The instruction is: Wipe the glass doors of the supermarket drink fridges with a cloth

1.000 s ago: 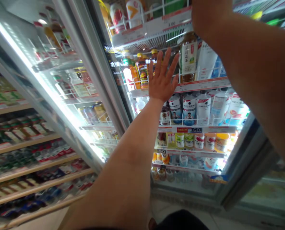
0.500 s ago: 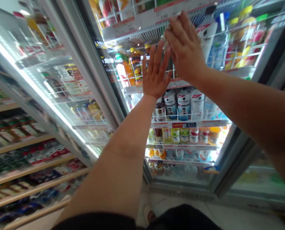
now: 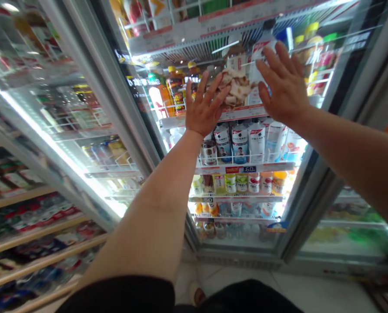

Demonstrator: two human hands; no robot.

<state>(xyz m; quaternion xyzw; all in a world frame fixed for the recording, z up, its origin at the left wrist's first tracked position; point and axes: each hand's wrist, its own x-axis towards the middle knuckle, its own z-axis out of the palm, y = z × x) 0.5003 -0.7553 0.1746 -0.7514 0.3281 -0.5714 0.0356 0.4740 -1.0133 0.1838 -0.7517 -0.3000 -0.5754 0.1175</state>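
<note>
My left hand [image 3: 203,106] is raised in front of the glass fridge door, fingers spread. At its fingertips is a crumpled beige-and-brown wad [image 3: 235,89], like a rag or paper; whether the fingers press on it I cannot tell. Off to the right, my right hand [image 3: 283,84] is also open with fingers apart, apart from the wad and holding nothing. Behind the hands, through the glass, stand bottles with yellow caps [image 3: 175,89] and a large white-labelled bottle [image 3: 261,56].
More bottles [image 3: 239,141] fill the lower fridge shelves. A grey door frame [image 3: 115,87] runs down the left, with another lit fridge beyond. Wooden shelves [image 3: 34,221] of packaged goods stand at far left. A tiled floor [image 3: 262,282] lies below, and a foot [image 3: 197,293] shows there.
My right hand has moved right and down, away from my left hand, and the crumpled wad it covered now shows. My left hand remains spread near the glass. The view has shifted slightly.
</note>
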